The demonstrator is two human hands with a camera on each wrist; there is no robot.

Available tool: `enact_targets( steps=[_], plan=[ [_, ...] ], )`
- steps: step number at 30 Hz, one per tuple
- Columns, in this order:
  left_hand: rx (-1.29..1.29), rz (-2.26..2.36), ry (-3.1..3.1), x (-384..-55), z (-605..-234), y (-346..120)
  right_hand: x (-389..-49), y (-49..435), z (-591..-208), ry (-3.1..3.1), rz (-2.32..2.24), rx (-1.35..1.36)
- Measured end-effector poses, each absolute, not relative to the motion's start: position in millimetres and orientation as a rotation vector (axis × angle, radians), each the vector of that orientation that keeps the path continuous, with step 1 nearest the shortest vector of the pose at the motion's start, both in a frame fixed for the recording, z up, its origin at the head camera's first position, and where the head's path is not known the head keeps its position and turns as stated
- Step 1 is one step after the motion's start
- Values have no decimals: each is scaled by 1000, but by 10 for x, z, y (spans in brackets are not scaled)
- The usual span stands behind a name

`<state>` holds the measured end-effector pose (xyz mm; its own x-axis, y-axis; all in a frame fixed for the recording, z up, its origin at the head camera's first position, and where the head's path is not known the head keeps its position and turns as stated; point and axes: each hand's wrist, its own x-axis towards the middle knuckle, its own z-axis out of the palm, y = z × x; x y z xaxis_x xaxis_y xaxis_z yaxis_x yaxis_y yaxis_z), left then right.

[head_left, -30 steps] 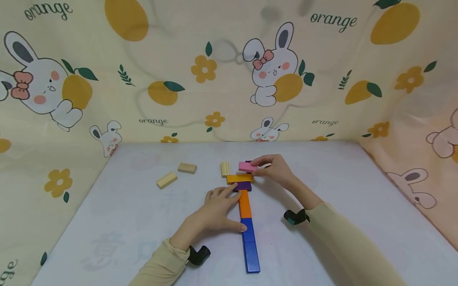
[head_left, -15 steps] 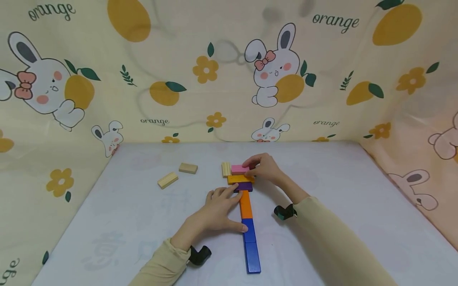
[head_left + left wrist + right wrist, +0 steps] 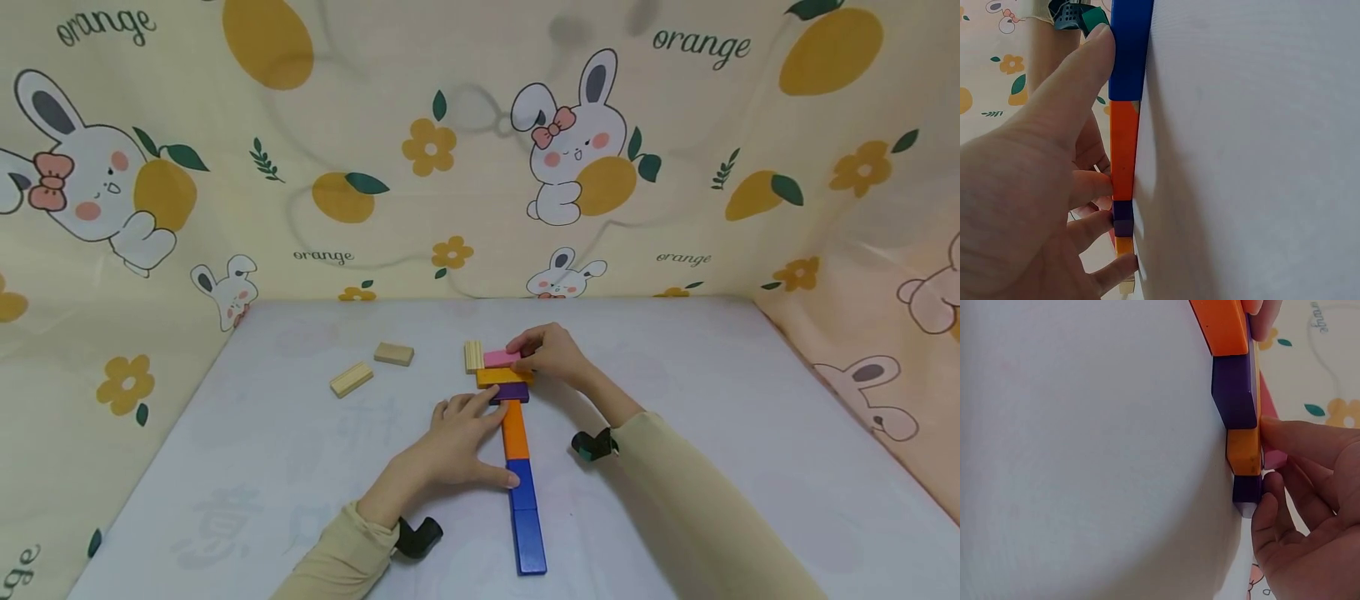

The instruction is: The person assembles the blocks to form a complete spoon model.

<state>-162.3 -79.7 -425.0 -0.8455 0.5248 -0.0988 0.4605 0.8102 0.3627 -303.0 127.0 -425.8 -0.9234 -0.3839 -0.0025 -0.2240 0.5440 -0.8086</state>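
In the head view, wooden blocks form a line: two blue blocks (image 3: 530, 540), an orange one (image 3: 515, 429), then a purple one (image 3: 512, 392) and a yellow one (image 3: 504, 377) lying crosswise. My right hand (image 3: 558, 358) pinches a pink block (image 3: 500, 358) just beyond the yellow one. Beside the pink block's left end lies a plain wood block (image 3: 473, 356). My left hand (image 3: 453, 446) rests along the line with spread fingers, thumb touching a blue block and fingertips at the purple one. The right wrist view shows another purple block (image 3: 1247, 489) past the yellow one, near my right fingers.
Two loose plain blocks, one nearer (image 3: 351, 379) and one farther (image 3: 393, 353), lie on the white tabletop (image 3: 300, 467) to the left. A patterned cloth (image 3: 465, 192) hangs behind the table's far edge.
My right hand has carried the pink block left and slightly towards me, lowering it close to the plain block and the yellow one. The left hand has stayed in place.
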Motion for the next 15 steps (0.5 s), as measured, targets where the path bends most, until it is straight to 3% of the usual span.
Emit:
enact_targets(
  steps=[15],
  plan=[
    [786, 506, 2803, -1614, -4251, -799, -3037, 1280, -4284, 2580, -1346, -524]
  ],
)
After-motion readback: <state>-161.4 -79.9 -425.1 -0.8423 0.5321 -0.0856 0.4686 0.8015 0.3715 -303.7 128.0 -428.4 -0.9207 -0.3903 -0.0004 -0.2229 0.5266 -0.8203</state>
